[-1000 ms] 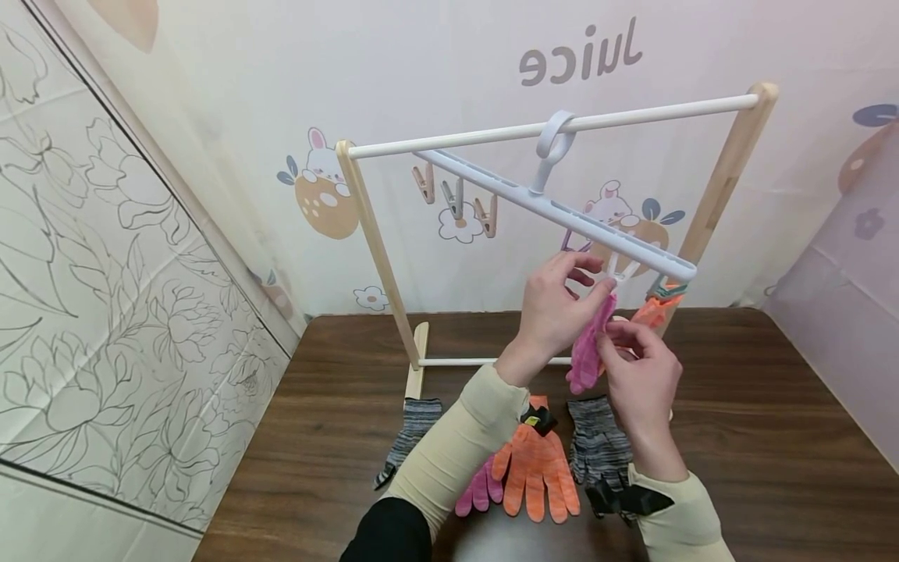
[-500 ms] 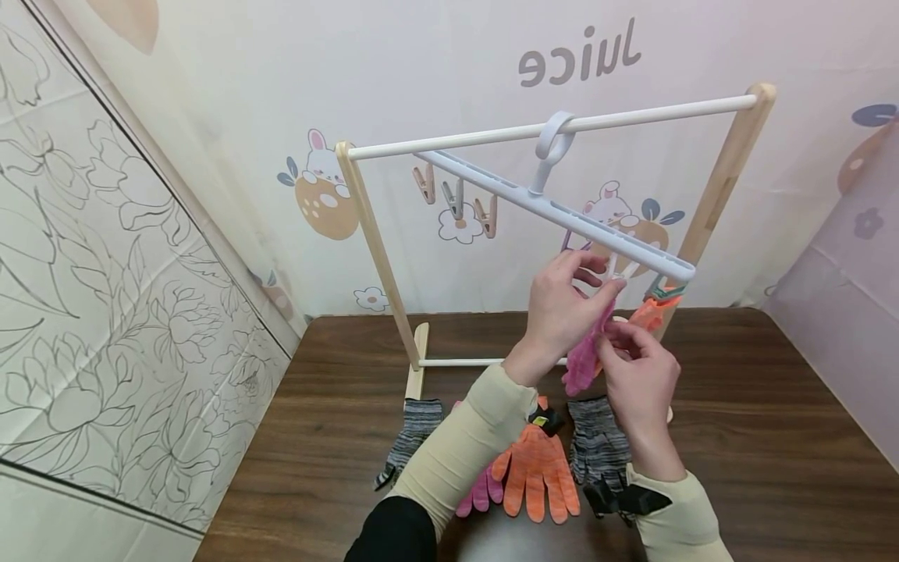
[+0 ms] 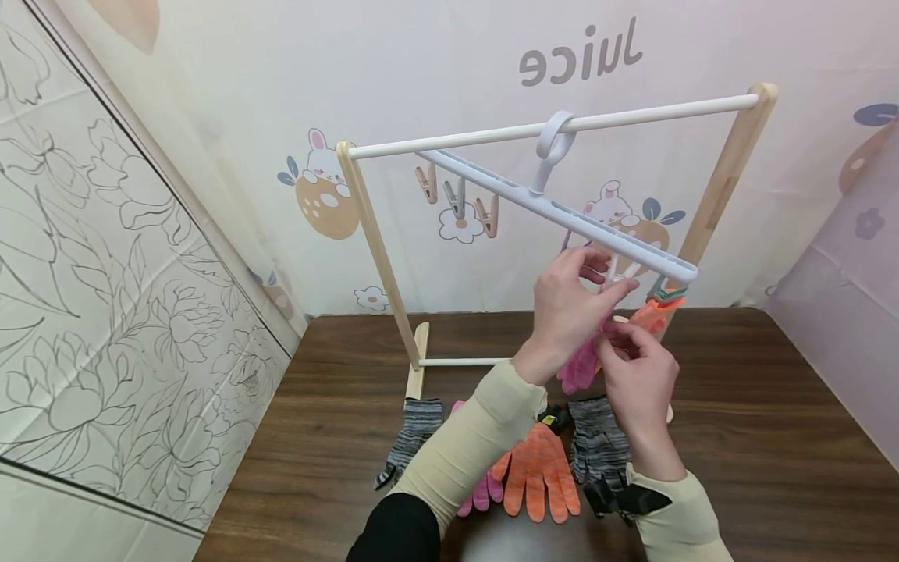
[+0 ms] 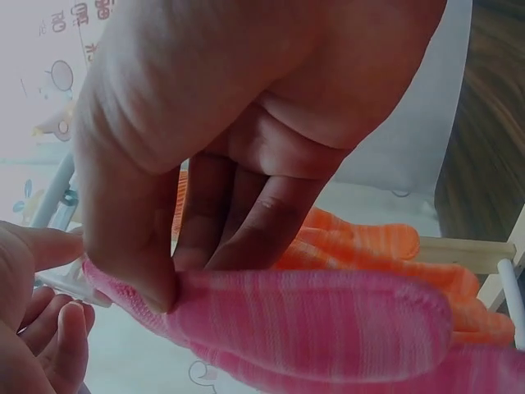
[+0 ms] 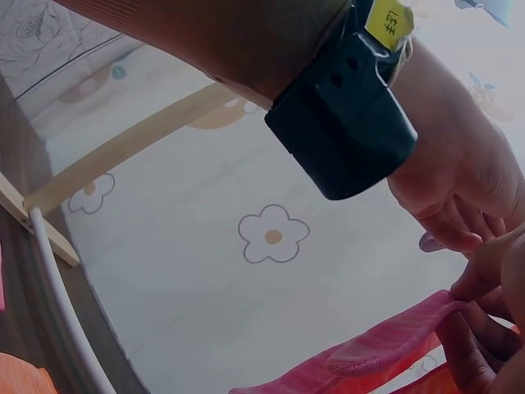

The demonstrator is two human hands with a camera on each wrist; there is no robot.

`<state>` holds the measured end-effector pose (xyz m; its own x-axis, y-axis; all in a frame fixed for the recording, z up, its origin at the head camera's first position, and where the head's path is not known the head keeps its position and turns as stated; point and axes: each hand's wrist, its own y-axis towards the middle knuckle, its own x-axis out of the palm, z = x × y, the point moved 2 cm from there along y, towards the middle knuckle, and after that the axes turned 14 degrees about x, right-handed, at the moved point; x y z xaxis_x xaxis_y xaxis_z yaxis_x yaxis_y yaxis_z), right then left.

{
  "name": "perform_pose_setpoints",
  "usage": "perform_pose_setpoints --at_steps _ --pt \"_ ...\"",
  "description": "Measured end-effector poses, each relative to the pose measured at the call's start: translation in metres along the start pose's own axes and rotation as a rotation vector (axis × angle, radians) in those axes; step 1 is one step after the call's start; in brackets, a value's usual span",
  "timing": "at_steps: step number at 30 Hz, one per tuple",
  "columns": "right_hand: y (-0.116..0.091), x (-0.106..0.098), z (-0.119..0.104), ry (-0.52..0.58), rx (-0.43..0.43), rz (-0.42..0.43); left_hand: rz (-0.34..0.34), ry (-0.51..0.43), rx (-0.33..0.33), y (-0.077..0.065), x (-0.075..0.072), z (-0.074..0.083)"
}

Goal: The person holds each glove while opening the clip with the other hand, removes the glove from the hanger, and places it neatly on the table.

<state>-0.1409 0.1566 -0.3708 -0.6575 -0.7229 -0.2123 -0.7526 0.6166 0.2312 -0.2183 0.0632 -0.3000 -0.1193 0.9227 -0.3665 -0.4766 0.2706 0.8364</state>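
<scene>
In the head view, a white hanger (image 3: 541, 204) with clothespins hangs from the rack. Near its right end my left hand (image 3: 572, 304) holds a white clothespin (image 3: 612, 267) between thumb and fingers. Just below, my right hand (image 3: 641, 373) pinches the upper end of a pink knit glove (image 3: 579, 368). The left wrist view shows that pinch close up on the pink glove (image 4: 312, 320), with the clothespin (image 4: 78, 287) at the glove's top. Whether its jaws bite the fabric cannot be told. A green clothespin (image 3: 667, 292) carries an orange glove (image 3: 653, 314) beside my hands.
Several beige and grey clothespins (image 3: 455, 200) hang at the hanger's left. The rack has wooden posts (image 3: 379, 250) and a white top rod (image 3: 477, 137). On the brown table (image 3: 316, 460) lie grey striped gloves (image 3: 598, 433), an orange glove (image 3: 537, 468) and a pink glove (image 3: 483, 493).
My left hand has shifted slightly right, its thumb moving across the clothespin. The pink glove's lower end has swung a little left. My right hand has stayed almost in place.
</scene>
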Motion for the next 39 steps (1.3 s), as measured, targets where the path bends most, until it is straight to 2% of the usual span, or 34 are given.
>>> perform_pose_setpoints --at_steps 5,18,25,28,33,39 --pt "-0.0008 0.0003 -0.0008 -0.006 -0.003 -0.004 0.008 0.027 0.004 -0.0004 0.0015 0.0005" --pt "0.001 0.0002 0.0012 -0.04 -0.025 -0.004 0.042 0.088 0.099 -0.0026 0.0027 -0.0004" --pt "0.0018 0.0005 0.0033 -0.047 -0.025 0.004 0.057 0.1 0.111 -0.0017 0.0036 0.0007" --pt "0.0021 0.0004 0.0039 -0.048 -0.023 0.008 0.066 0.075 0.117 -0.0015 0.0036 0.0007" --pt "0.0017 -0.0007 0.0027 -0.045 -0.019 0.011 0.059 0.05 0.117 -0.0016 0.0033 -0.0004" --pt "0.0006 -0.0025 0.0055 -0.036 0.004 -0.002 0.055 0.063 0.109 -0.0024 0.0037 -0.0024"
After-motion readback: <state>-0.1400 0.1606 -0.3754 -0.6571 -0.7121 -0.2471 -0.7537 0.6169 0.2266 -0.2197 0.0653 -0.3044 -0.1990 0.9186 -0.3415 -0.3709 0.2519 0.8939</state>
